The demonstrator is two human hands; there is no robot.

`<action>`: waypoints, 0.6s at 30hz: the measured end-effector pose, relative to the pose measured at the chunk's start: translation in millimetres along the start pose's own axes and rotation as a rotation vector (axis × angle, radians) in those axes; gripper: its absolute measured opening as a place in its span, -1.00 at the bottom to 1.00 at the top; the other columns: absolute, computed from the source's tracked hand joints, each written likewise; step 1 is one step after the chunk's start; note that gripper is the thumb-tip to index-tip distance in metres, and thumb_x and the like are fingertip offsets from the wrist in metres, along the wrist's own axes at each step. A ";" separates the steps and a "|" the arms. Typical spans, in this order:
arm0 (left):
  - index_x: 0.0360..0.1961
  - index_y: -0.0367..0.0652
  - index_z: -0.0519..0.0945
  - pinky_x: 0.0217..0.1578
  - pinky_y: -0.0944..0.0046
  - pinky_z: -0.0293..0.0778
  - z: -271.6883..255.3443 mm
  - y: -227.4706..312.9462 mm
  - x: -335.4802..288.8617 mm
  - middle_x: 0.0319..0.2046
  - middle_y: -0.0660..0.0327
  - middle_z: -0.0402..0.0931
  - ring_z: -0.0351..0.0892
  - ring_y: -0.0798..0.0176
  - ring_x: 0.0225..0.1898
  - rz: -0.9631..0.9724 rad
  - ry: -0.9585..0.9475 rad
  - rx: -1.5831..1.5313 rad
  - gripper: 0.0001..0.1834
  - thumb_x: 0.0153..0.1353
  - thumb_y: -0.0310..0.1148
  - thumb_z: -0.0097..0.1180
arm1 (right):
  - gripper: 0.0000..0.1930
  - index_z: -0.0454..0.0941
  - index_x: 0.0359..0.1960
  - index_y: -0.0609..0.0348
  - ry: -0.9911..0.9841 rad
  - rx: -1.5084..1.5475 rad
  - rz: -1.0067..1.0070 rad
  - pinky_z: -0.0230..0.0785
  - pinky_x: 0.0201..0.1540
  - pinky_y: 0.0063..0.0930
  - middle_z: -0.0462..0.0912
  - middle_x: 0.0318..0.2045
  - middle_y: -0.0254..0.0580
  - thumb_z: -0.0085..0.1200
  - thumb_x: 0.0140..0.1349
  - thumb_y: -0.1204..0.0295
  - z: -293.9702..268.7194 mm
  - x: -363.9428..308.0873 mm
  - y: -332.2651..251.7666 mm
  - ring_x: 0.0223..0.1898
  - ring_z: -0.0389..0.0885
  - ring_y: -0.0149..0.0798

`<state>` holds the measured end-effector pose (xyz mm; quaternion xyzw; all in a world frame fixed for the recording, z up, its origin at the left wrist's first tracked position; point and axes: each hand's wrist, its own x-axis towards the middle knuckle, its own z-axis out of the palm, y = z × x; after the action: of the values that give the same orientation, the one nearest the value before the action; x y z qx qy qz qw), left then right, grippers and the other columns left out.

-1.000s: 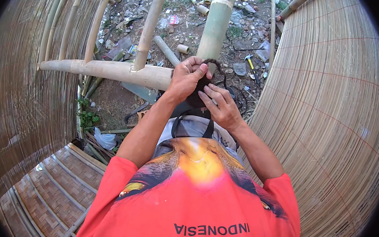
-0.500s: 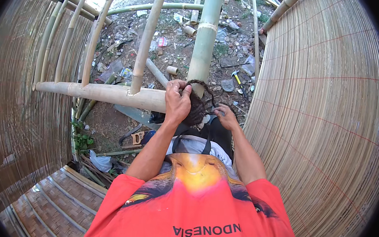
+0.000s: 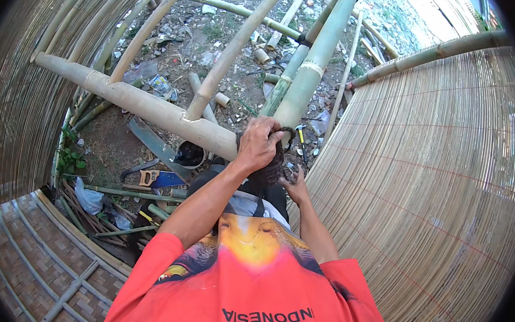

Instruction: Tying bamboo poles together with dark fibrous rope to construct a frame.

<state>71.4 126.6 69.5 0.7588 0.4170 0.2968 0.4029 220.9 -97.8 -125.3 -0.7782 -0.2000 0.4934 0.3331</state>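
Dark, coarse fibre rope (image 3: 274, 169) is wrapped in several turns round the joint where a pale horizontal bamboo pole (image 3: 152, 109) meets a thick green bamboo pole (image 3: 302, 95). On top of the joint, my left hand (image 3: 259, 142) is closed, gripping the rope between thumb and fingers. From it a loose strand of the rope curves right and downward. My right hand (image 3: 295, 185) is just below and right of the wrapping, its thumb and fingers apart beside the dark fibre. Part of the lashing is hidden behind my left hand.
Thinner bamboo uprights (image 3: 229, 59) rise from the pale pole. A slatted bamboo screen (image 3: 414, 173) stands close on the right. A hammer (image 3: 301, 141), a handsaw (image 3: 162, 179) and a dark bucket (image 3: 190, 154) are below. Woven matting (image 3: 26, 258) lies at lower left.
The view has turned, so the poles now slant. My right hand has shifted down from the loose strand, and its fingers have spread. My left hand stays on the rope at the joint.
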 end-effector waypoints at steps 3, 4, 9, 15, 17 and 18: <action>-0.24 -0.23 0.60 -0.01 -0.06 0.45 17.0 14.6 4.2 -0.21 -0.01 0.58 0.56 -0.16 -0.07 0.005 -0.048 -0.062 -0.84 0.22 -0.42 0.31 | -0.30 0.41 0.42 0.02 0.117 -0.360 -0.218 0.30 0.42 -0.18 0.25 0.43 0.40 0.36 0.25 0.19 -8.0 42.2 49.8 0.41 0.38 0.21; -0.24 -0.23 0.60 -0.01 -0.06 0.45 20.5 20.2 8.5 -0.21 -0.01 0.58 0.56 -0.16 -0.07 0.021 -0.064 -0.074 -0.84 0.22 -0.42 0.31 | -0.35 0.45 0.39 0.02 0.103 -0.540 -0.264 0.31 0.41 -0.14 0.22 0.44 0.42 0.35 0.27 0.23 -5.7 56.8 70.3 0.41 0.38 0.22; -0.25 -0.30 0.59 -0.10 0.01 0.50 5.1 4.3 -0.4 -0.23 -0.05 0.58 0.61 -0.12 -0.16 -0.067 0.012 -0.029 -0.85 0.24 -0.46 0.29 | -0.64 0.60 -0.16 0.18 -0.022 -0.322 -0.024 0.44 0.02 -0.12 0.74 -0.20 0.09 -0.07 0.56 0.14 3.3 -13.7 -22.6 -0.09 0.69 0.00; -0.25 -0.27 0.58 -0.09 -0.08 0.49 2.8 17.9 3.4 -0.21 -0.05 0.58 0.61 -0.18 -0.13 -0.158 -0.038 -0.103 -0.83 0.24 -0.42 0.29 | -0.36 0.61 -0.16 0.33 0.677 0.122 0.158 0.31 -0.55 -0.45 0.42 -0.63 -0.41 0.07 0.44 -0.18 -110.7 -128.3 -60.0 -0.62 0.39 -0.45; -0.24 -0.27 0.58 -0.07 -0.10 0.49 -0.3 11.8 2.0 -0.18 -0.05 0.57 0.60 -0.20 -0.11 -0.115 0.013 -0.074 -0.83 0.23 -0.42 0.28 | -0.51 0.60 -0.18 0.27 0.576 0.324 -0.052 0.19 -0.62 -0.54 0.30 -0.66 -0.51 0.23 0.40 -0.02 -154.6 -154.1 -172.3 -0.68 0.21 -0.56; -0.24 -0.27 0.58 -0.07 -0.10 0.49 11.5 16.9 6.1 -0.18 -0.05 0.57 0.60 -0.20 -0.11 -0.099 -0.018 -0.114 -0.83 0.23 -0.42 0.28 | -0.67 0.52 -0.23 0.18 0.543 0.389 -0.238 0.11 -0.61 -0.58 0.24 -0.66 -0.56 0.25 0.42 0.15 -163.3 -179.1 -246.3 -0.68 0.12 -0.58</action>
<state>90.0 122.2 79.0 0.7156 0.4330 0.2930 0.4633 294.8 -92.9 212.3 -0.7743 -0.0956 0.2552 0.5712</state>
